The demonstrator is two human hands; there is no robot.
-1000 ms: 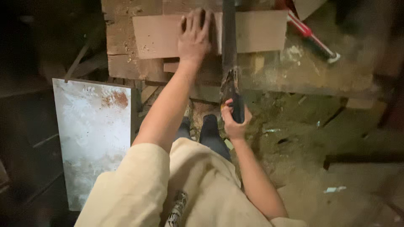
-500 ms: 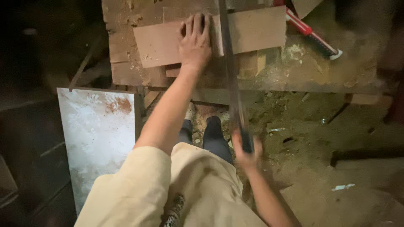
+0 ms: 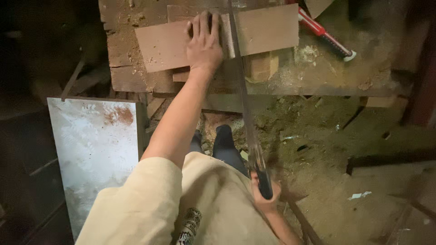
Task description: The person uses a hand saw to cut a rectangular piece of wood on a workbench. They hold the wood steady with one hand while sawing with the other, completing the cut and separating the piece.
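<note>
A thin brown board (image 3: 268, 29) lies flat on a rough wooden workbench (image 3: 122, 68). My left hand (image 3: 204, 43) presses down on the board with fingers spread, just left of the cut line. A long hand saw (image 3: 240, 95) crosses the board, its blade running from the top edge down towards me. My right hand (image 3: 263, 197) grips the saw's dark handle, low in the view near my hip. Sawdust lies scattered on the bench around the board.
A red-handled tool (image 3: 324, 36) lies on the bench at the upper right. A small wood block (image 3: 261, 66) sits under the board. A pale, rust-stained metal sheet (image 3: 93, 145) leans at the left. The dirt floor holds scraps and a dark beam (image 3: 390, 161).
My right hand has drawn the saw back towards me, moving down and slightly right. My left hand has stayed pressed on the board.
</note>
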